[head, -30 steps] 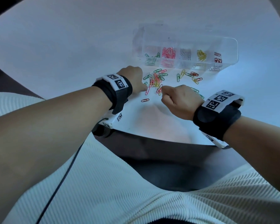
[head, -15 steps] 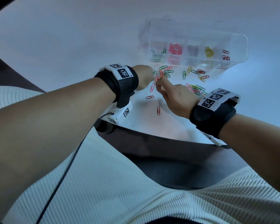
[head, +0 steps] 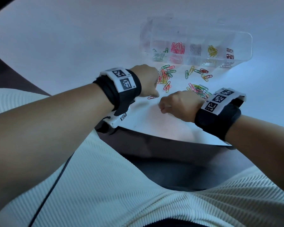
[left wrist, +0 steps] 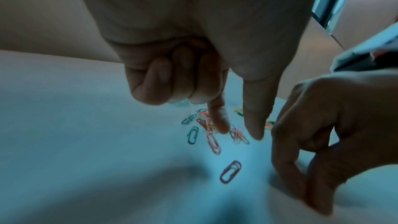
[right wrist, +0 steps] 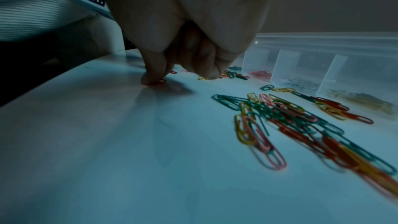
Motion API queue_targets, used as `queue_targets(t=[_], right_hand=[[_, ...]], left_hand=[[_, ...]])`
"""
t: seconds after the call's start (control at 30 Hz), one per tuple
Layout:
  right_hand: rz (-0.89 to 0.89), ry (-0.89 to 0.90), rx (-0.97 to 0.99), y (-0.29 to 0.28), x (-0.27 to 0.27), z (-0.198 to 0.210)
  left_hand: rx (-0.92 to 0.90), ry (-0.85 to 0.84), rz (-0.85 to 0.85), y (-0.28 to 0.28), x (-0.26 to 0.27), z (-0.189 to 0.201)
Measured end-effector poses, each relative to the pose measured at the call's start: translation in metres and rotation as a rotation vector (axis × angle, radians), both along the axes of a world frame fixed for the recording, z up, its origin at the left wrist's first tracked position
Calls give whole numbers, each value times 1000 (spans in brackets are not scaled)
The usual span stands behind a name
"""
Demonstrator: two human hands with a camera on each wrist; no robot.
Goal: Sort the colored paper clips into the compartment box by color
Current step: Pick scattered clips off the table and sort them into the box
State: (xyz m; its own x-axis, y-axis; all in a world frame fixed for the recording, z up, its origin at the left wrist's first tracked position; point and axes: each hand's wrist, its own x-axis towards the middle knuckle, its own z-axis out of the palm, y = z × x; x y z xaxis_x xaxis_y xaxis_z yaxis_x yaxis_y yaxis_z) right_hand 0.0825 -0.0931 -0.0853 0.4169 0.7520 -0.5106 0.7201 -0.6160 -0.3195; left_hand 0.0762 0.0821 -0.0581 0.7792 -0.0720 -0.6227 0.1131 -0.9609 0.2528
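My left hand [left wrist: 239, 130] hovers over a small heap of mixed paper clips [head: 166, 74]. Its index finger and thumb point down and stand apart, nothing is between them, and the other fingers are curled in. My right hand [right wrist: 155, 81] is curled, and its thumb and fingertip pinch a lone red paper clip [right wrist: 161, 80] against the table near the front edge. The clear compartment box [head: 243, 38] lies at the back, holding green, pink, silver, yellow and red clips in separate cells. A second mixed heap [right wrist: 290, 117] lies just right of my right hand.
A single pink clip [head: 151, 97] lies by my left thumb. Several loose clips [head: 202, 73] sit just in front of the box. The white round table [head: 72, 38] ends close behind both wrists, with a dark gap and my lap below.
My right hand has drawn back from the heap by my left fingers and come down on the lone red clip nearer the table's front edge. My left hand has barely moved.
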Motion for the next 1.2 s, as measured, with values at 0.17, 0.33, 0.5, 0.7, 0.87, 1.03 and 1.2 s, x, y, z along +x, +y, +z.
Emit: queue_targets(t=[0.17, 0.33, 0.5, 0.7, 0.87, 1.03, 1.2], right_hand=[[22, -35, 13, -10, -10, 0], [-78, -58, 50, -32, -11, 14], [-198, -83, 117, -54, -2, 33], [-302, -86, 175, -70, 0, 47], [-363, -112, 199, -87, 1, 48], [-474, -57, 185, -101, 5, 44], [-453, -18, 66, -102, 9, 39]], left_hand=[[72, 2, -74, -7, -6, -4], [121, -2, -115, -12, -12, -8], [154, -7, -152, -23, -16, -6], [239, -21, -209, -36, -26, -7], [250, -39, -178, -37, -35, -9], [246, -53, -180, -37, -40, -4], [233, -25, -220, -41, -45, -4]])
